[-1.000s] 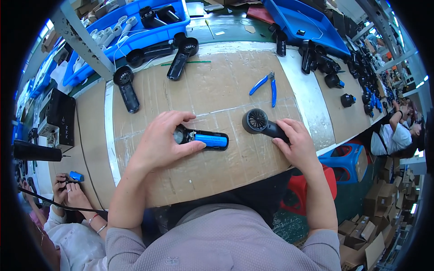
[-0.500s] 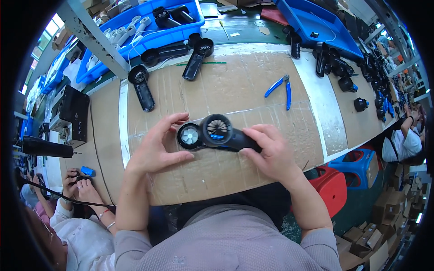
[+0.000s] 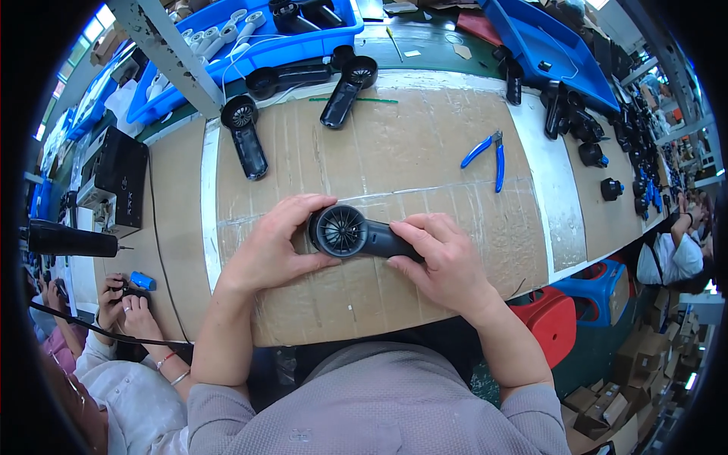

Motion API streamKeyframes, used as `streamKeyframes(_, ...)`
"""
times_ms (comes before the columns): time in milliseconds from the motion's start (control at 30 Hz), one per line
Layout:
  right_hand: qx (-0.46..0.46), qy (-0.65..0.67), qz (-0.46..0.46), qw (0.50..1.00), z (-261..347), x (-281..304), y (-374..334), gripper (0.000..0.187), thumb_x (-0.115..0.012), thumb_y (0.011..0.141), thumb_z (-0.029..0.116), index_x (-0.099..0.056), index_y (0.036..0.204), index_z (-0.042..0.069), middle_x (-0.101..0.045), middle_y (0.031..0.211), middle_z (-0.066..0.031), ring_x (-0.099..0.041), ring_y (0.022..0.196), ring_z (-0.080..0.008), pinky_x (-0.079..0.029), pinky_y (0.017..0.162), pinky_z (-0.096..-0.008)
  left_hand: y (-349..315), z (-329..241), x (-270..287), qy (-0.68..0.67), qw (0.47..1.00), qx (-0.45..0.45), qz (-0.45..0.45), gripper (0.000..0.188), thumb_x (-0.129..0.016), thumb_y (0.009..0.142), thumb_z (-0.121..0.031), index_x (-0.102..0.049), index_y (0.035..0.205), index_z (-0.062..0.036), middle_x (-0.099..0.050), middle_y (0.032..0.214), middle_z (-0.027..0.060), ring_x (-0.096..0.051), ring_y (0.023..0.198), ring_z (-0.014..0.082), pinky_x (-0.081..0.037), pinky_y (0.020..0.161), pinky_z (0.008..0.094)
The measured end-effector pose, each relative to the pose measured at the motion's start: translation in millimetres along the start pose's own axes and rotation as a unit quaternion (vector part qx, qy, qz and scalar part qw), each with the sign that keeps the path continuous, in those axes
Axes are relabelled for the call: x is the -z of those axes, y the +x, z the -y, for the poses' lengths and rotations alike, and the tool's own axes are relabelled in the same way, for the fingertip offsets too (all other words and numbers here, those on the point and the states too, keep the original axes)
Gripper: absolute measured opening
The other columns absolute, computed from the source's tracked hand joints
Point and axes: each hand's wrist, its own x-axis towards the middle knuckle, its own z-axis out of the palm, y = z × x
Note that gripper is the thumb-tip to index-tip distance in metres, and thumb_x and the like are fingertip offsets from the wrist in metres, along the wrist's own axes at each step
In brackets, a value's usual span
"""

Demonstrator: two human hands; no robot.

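Observation:
A black handheld fan [image 3: 341, 231] is held between my hands above the brown cardboard mat [image 3: 364, 303], its round finned grille facing up. My left hand [image 3: 273, 243] curls around the rim of the round head, thumb below and fingers above. My right hand [image 3: 444, 262] grips the handle, which points right. Whatever lies beneath the grille is hidden. Beyond my hands on the mat are two more black fan pieces [image 3: 248, 148] [image 3: 347, 98] with round heads, and a pair of blue-handled cutters [image 3: 500, 171] lies to the right.
Blue trays stand at the far left [image 3: 280, 54] and far right [image 3: 531, 45]. A black electric screwdriver [image 3: 68, 240] and a black metal box [image 3: 125, 182] are on the left. A co-worker's hands [image 3: 138, 318] hold a part there. Red [image 3: 547, 326] and blue stools [image 3: 599, 292] stand right.
The finned shell has moved left over the round part with pale blades, which no longer shows. My left fingers have closed in around the head, and the view has shifted slightly.

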Motion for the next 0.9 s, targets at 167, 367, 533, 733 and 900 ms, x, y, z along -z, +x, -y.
streamKeyframes(167,0.007,-0.005,-0.005,1.0,0.3,-3.7,2.5,0.044,-0.079,0.084,0.017,-0.067,0.124,0.006,-0.066,0.117,-0.0101,-0.062,0.103,-0.0263,-0.051,0.091,-0.0356,-0.9,-0.1,-0.7,-0.003,1.0,0.02,0.004,0.08,-0.093,0.067,-0.012,-0.059,0.138,-0.0047,-0.066,0.128,0.0132,-0.066,0.112,0.0278,-0.053,0.099,0.036)
streamKeyframes(367,0.01,-0.013,0.004,1.0,0.6,-2.9,5.2,0.044,-0.079,0.083,0.016,-0.067,0.124,0.007,-0.065,0.117,-0.0096,-0.062,0.102,-0.0264,-0.052,0.091,-0.0358,-0.1,-2.0,0.0,-0.001,1.0,0.021,0.017,0.08,-0.094,0.067,-0.013,-0.059,0.138,-0.005,-0.066,0.128,0.0134,-0.065,0.113,0.0287,-0.053,0.1,0.0372)
streamKeyframes(533,0.007,-0.008,0.002,1.0,1.4,-2.9,5.8,0.044,-0.079,0.083,0.015,-0.067,0.124,0.007,-0.065,0.117,-0.0092,-0.062,0.102,-0.0263,-0.052,0.091,-0.0357,0.0,-1.9,0.5,-0.002,0.999,0.028,0.025,0.081,-0.094,0.067,-0.013,-0.059,0.139,-0.0051,-0.066,0.128,0.0137,-0.065,0.115,0.0293,-0.052,0.101,0.0379)
streamKeyframes(733,-0.007,0.005,0.008,1.0,1.6,-4.0,5.6,0.045,-0.08,0.082,0.014,-0.067,0.125,0.008,-0.065,0.117,-0.0091,-0.062,0.102,-0.0263,-0.052,0.092,-0.0357,-0.5,-3.3,0.4,-0.002,0.999,0.037,0.025,0.082,-0.094,0.066,-0.012,-0.058,0.14,-0.005,-0.066,0.128,0.0142,-0.064,0.115,0.0297,-0.052,0.102,0.0382)
streamKeyframes(900,-0.029,0.025,0.027,0.999,2.0,-4.7,5.1,0.046,-0.08,0.081,0.012,-0.067,0.124,0.008,-0.065,0.117,-0.009,-0.062,0.103,-0.0265,-0.052,0.092,-0.0357,-0.8,-2.0,0.0,0.003,0.999,0.031,0.025,0.08,-0.093,0.069,-0.015,-0.058,0.14,-0.0045,-0.065,0.128,0.0143,-0.064,0.114,0.0295,-0.052,0.101,0.0378)
